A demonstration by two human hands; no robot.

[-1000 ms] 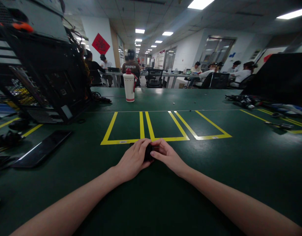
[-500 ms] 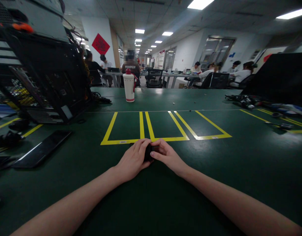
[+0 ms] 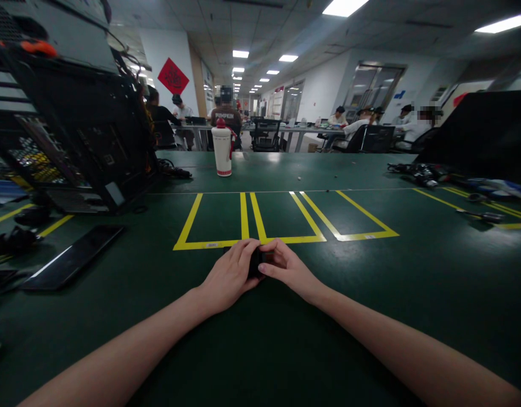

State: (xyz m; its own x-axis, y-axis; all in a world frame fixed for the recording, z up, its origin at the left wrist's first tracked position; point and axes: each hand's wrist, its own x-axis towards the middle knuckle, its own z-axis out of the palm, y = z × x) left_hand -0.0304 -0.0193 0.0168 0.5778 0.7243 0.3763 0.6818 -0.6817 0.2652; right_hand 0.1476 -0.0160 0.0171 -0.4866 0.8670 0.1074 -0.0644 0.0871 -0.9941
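Between my two hands, low on the green tabletop, is a small dark boxy object [image 3: 254,264]; most of it is covered, so its kind does not show. My left hand [image 3: 232,268] wraps over its left side and top, fingers bent and close together. From the right, my right hand [image 3: 288,268] pinches at its near right edge with thumb and fingertips. A small orange-brown patch shows beneath the right fingers. Just beyond the hands runs the front strip of the yellow tape outlines [image 3: 218,245].
A white bottle with a red lid [image 3: 223,150] stands farther back. On the left are an open computer case [image 3: 107,135] and a dark phone-like slab [image 3: 73,257]. Cables and tools [image 3: 481,216] lie at the right. Several people sit at tables [image 3: 302,131] beyond.
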